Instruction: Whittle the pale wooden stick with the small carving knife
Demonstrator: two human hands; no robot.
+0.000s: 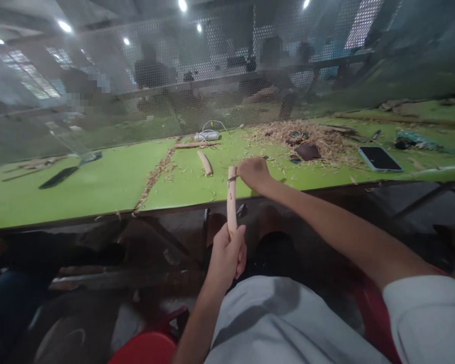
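Head view: left hand (pixel 229 255) grips wooden stick (pixel 231 205) by its 6 o'clock end, mid-frame; right hand (pixel 255 173) fisted, apparently on blade (pixel 232 178) at stick's 12 o'clock end. Advise shallow strokes, left grip low.

A bright green desk (pixel 98 187) spans the space beyond the hands. Just past the right hand (pixel 253 173), slightly to its left, lies a short curved wood piece (pixel 205 163); farther back are a thin flat wood strip (pixel 197 145) and a white object (pixel 207 136) with a cable. A trail of shavings (pixel 155 174) runs left of both hands, with a long dark flat item (pixel 58 177) well beyond it. Right of the hands spread a shavings heap (pixel 333 139), a brown piece (pixel 308 151) at its near side, a phone (pixel 379 158) and a teal bundle (pixel 420 141).
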